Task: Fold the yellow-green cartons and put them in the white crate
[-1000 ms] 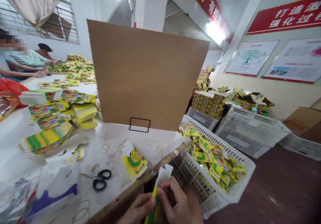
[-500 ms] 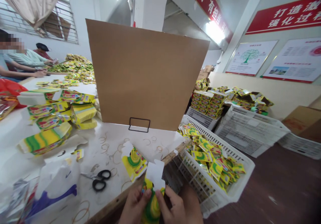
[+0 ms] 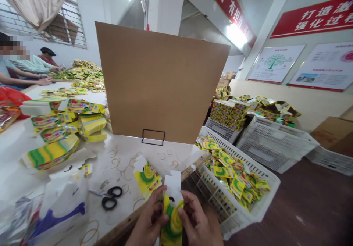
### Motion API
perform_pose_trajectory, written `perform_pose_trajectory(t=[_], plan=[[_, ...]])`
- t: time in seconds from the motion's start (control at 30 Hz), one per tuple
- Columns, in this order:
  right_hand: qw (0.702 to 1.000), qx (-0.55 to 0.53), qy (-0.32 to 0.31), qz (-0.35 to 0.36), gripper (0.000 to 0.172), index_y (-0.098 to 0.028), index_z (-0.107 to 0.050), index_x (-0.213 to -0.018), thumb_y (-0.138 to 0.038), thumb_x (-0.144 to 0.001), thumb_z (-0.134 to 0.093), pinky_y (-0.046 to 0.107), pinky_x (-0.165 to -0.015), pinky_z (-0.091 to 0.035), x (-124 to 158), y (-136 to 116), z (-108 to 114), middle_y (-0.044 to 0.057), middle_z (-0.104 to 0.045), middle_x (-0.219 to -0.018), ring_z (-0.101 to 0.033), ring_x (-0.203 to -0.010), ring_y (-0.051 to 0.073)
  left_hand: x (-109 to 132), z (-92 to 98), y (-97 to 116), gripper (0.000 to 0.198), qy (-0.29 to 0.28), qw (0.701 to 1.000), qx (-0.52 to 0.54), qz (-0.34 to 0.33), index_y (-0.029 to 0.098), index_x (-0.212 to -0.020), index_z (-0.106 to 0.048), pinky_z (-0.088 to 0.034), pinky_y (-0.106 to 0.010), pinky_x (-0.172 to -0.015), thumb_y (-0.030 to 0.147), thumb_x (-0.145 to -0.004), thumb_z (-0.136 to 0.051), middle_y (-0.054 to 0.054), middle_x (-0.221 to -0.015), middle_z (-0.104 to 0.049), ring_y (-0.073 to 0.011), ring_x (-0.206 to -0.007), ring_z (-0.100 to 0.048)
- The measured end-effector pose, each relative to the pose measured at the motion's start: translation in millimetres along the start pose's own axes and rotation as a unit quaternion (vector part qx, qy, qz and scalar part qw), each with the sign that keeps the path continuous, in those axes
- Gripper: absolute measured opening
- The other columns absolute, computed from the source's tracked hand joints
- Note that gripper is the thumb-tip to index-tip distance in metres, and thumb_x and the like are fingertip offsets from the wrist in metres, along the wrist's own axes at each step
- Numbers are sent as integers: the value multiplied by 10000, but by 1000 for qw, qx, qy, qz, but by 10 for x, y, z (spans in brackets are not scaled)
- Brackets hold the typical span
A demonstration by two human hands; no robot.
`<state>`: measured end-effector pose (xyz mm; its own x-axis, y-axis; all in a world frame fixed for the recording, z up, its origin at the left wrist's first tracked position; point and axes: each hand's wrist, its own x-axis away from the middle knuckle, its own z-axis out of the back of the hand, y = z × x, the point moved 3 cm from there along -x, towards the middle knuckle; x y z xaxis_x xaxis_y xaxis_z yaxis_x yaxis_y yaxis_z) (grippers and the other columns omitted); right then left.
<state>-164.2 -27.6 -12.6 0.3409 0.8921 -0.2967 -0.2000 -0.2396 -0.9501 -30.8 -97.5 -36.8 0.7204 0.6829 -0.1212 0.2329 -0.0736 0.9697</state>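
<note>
Between my two hands, just off the table's front edge, is a small yellow-and-green cardboard box with its white end flap standing up. My left hand grips its left side, thumb on the printed front. On the right side, my right hand holds it with the thumb on the front and the fingers behind. Another yellow-and-green carton, its white flaps out, lies on the table just beyond my hands. Black-handled scissors rest to the left of it.
A cardboard panel stands upright across the table. Stacked flat cartons and a torn plastic bag lie left. Rubber bands are scattered about. On the right, a white crate holds many small boxes. Co-workers sit far left.
The box in my hands has turned to show its printed front more squarely and has moved slightly right. My fingers have shifted to its two sides, further apart than before.
</note>
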Motion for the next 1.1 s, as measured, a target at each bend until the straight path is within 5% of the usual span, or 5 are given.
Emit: perform_pose_trajectory(t=[0.63, 0.8, 0.93, 1.0, 1.1], plan=[[982, 178, -56, -12, 281, -199, -622, -698, -408, -855, -520, 198, -508, -456, -44, -190, 147, -11, -611, -579, -571, -532, 146, -8, -153, -40, 444, -80, 987, 137, -6, 208, -1004, -479, -431, -253, -632, 477, -718, -686, -21, -761, -600, -152, -684, -586], [979, 194, -49, 38, 333, -209, -669, -642, -393, -868, -507, 206, -570, -474, -64, -289, 134, 9, -625, -626, -609, -587, 154, 11, -108, -23, 654, -53, 994, 92, 23, 234, -1227, -430, -468, -317, -693, 527, -698, -678, -54, -805, -643, -203, -724, -621], [995, 93, 32, 24, 237, -235, -648, -947, -418, -842, -540, 235, -557, -506, -14, -152, 83, 17, -676, -684, -639, -591, 180, 11, -89, 21, 835, -72, 994, 73, 35, 229, -1376, -304, -484, -352, -702, 542, -695, -672, -84, -825, -666, -236, -728, -640], [996, 41, 83, 16, 419, -239, -514, -1202, -426, -829, -556, 255, -548, -528, 11, -68, 71, 15, -694, -703, -649, -578, 191, 10, -104, 46, 788, -81, 994, 72, 29, 212, -1347, -351, -481, -352, -725, 523, -701, -677, -95, -850, -670, -246, -775, -647], [993, 60, 90, 41, 377, -256, -579, -1174, -432, -843, -539, 263, -610, -549, 3, -44, 99, 33, -702, -766, -675, -674, 200, 15, -113, 43, 640, -56, 995, 73, 30, 218, -1264, -423, -478, -342, -752, 489, -736, -662, -99, -899, -675, -247, -849, -648]])
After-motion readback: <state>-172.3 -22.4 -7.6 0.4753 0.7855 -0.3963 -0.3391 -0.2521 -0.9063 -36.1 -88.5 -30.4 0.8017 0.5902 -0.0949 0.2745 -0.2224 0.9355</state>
